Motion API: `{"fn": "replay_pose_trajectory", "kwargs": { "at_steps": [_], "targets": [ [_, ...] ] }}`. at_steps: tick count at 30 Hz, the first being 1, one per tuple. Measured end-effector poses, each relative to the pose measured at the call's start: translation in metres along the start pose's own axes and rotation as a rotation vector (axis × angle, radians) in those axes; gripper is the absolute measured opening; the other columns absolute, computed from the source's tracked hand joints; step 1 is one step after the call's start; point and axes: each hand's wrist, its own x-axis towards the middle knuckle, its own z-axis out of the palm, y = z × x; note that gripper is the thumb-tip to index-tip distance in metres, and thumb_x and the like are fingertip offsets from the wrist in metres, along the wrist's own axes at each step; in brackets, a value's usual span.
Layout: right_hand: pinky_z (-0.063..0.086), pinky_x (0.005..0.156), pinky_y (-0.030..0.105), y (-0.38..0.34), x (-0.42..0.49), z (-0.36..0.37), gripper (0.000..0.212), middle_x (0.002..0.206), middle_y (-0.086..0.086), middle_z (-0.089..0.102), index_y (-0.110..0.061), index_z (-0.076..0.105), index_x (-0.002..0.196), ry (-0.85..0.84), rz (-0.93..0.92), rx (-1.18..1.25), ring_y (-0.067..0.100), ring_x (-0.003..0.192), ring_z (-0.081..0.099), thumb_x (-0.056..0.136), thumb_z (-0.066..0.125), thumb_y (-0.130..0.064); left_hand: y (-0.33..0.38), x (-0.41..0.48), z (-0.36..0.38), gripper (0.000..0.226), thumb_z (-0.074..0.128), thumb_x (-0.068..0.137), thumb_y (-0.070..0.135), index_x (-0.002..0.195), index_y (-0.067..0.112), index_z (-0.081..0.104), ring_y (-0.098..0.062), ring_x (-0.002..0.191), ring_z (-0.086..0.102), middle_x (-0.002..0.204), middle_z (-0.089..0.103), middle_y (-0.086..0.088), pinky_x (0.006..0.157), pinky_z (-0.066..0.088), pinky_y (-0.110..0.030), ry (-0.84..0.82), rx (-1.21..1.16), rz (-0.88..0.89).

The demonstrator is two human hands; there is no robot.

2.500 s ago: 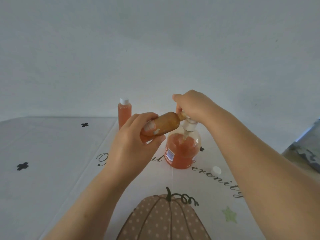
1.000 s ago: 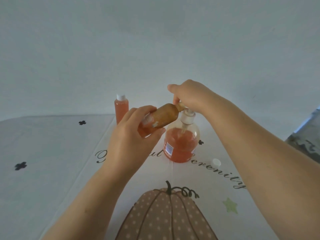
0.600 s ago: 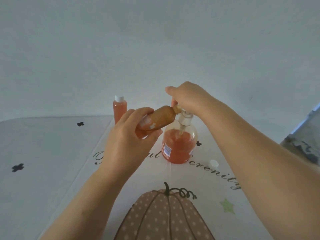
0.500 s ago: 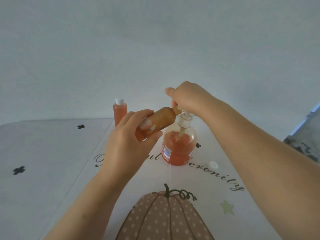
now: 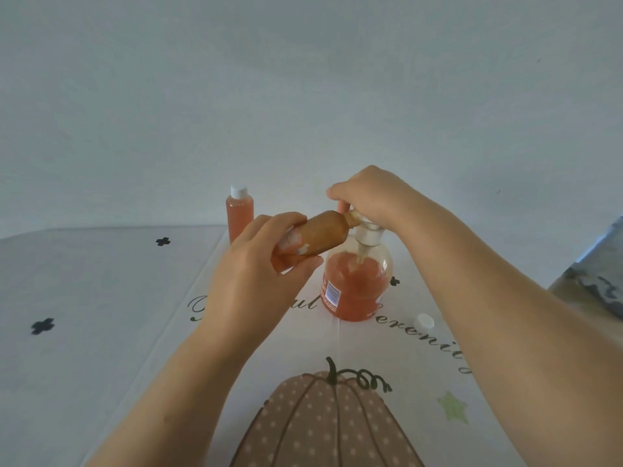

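The small bottle (image 5: 317, 239) lies tilted above the table in the left hand (image 5: 249, 291), thumb and fingers curled round its base, mouth at the dispenser (image 5: 357, 288) nozzle. The right hand (image 5: 374, 197) curls its fingers over the pump head. A cap (image 5: 424, 321) lies nearby.

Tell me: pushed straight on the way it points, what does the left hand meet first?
Likely the pump: the small bottle in the left hand points its mouth at it. Depth unclear.

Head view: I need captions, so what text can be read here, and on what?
"Y...ul": tablecloth script, middle hidden behind the left hand.
"erenit": tablecloth script, its ends hidden by the pump bottle and the right arm.
Pump bottle's blue label: too small to read.
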Motion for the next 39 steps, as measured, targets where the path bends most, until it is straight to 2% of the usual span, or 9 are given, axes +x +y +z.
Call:
{"fn": "replay_pose_trajectory", "kwargs": {
  "at_steps": [2, 5, 9, 16, 21, 27, 33, 36, 39],
  "targets": [
    [0.032, 0.046, 0.022, 0.001, 0.001, 0.001, 0.032, 0.032, -0.006, 0.042, -0.006, 0.072, 0.096, 0.021, -0.031, 0.009, 0.012, 0.033, 0.039, 0.088, 0.057, -0.034, 0.001, -0.001, 0.000, 0.043, 0.078, 0.076, 0.029, 0.115, 0.032, 0.061, -0.002, 0.087, 0.055, 0.100, 0.057, 0.018, 0.070, 0.040, -0.009, 0.006, 0.005, 0.011],
    [0.039, 0.054, 0.025, 0.000, 0.003, -0.003, 0.031, 0.054, -0.001, 0.050, -0.008, 0.073, 0.091, 0.091, -0.071, -0.032, 0.016, 0.047, 0.049, 0.085, 0.057, -0.034, 0.002, -0.001, 0.000, 0.044, 0.078, 0.076, 0.029, 0.117, 0.029, 0.061, -0.004, 0.086, 0.056, 0.102, 0.059, 0.016, 0.071, 0.042, -0.011, 0.030, 0.004, 0.034],
    [0.041, 0.062, 0.030, -0.005, 0.005, -0.007, 0.035, 0.068, 0.001, 0.054, -0.007, 0.072, 0.094, 0.140, -0.093, -0.120, 0.021, 0.061, 0.052, 0.083, 0.051, -0.032, 0.004, 0.000, -0.001, 0.046, 0.078, 0.076, 0.030, 0.119, 0.027, 0.061, -0.003, 0.085, 0.055, 0.100, 0.057, 0.016, 0.071, 0.039, -0.009, 0.060, 0.012, 0.064],
    [0.040, 0.067, 0.032, -0.005, 0.005, -0.006, 0.040, 0.074, 0.005, 0.055, -0.006, 0.070, 0.103, 0.075, -0.078, -0.146, 0.023, 0.068, 0.051, 0.094, 0.039, -0.031, 0.003, 0.000, -0.002, 0.046, 0.079, 0.075, 0.029, 0.117, 0.029, 0.061, -0.002, 0.085, 0.053, 0.100, 0.057, 0.018, 0.069, 0.041, -0.008, 0.060, 0.026, 0.074],
    [0.052, 0.089, 0.043, 0.000, -0.002, 0.002, 0.034, 0.101, 0.010, 0.063, -0.009, 0.062, 0.107, 0.053, -0.133, -0.218, 0.030, 0.096, 0.061, 0.103, 0.033, -0.027, -0.001, 0.002, -0.004, 0.046, 0.080, 0.075, 0.028, 0.117, 0.029, 0.061, -0.003, 0.086, 0.054, 0.100, 0.057, 0.018, 0.069, 0.039, -0.009, 0.020, 0.067, 0.067],
    [0.048, 0.082, 0.038, 0.000, -0.001, 0.000, 0.039, 0.092, 0.008, 0.060, -0.009, 0.063, 0.107, 0.043, -0.111, -0.218, 0.026, 0.085, 0.058, 0.102, 0.030, -0.029, 0.001, 0.002, -0.006, 0.046, 0.079, 0.076, 0.028, 0.118, 0.029, 0.060, -0.003, 0.086, 0.053, 0.099, 0.056, 0.018, 0.069, 0.040, -0.011, 0.015, 0.072, 0.093],
    [0.048, 0.076, 0.035, -0.006, -0.003, -0.009, 0.059, 0.079, 0.004, 0.065, -0.012, 0.069, 0.093, 0.078, -0.118, -0.235, 0.022, 0.078, 0.064, 0.099, 0.027, -0.053, 0.003, 0.001, -0.006, 0.045, 0.078, 0.076, 0.028, 0.118, 0.028, 0.061, -0.004, 0.086, 0.057, 0.102, 0.059, 0.016, 0.071, 0.040, -0.010, 0.035, 0.030, 0.095],
    [0.046, 0.073, 0.034, -0.006, -0.004, -0.010, 0.057, 0.084, 0.006, 0.064, -0.011, 0.068, 0.098, 0.063, -0.124, -0.219, 0.023, 0.082, 0.064, 0.100, 0.027, -0.049, 0.006, 0.002, -0.005, 0.045, 0.078, 0.076, 0.029, 0.118, 0.026, 0.062, -0.005, 0.084, 0.057, 0.102, 0.059, 0.015, 0.070, 0.039, -0.008, 0.031, 0.043, 0.085],
    [0.045, 0.074, 0.034, -0.005, -0.004, -0.009, 0.043, 0.082, 0.006, 0.058, -0.007, 0.062, 0.112, 0.029, -0.117, -0.188, 0.028, 0.086, 0.062, 0.104, 0.028, -0.034, 0.007, 0.001, -0.007, 0.043, 0.076, 0.077, 0.030, 0.117, 0.027, 0.061, -0.004, 0.084, 0.056, 0.100, 0.059, 0.016, 0.068, 0.038, -0.007, 0.005, 0.041, 0.088]
  ]
}}
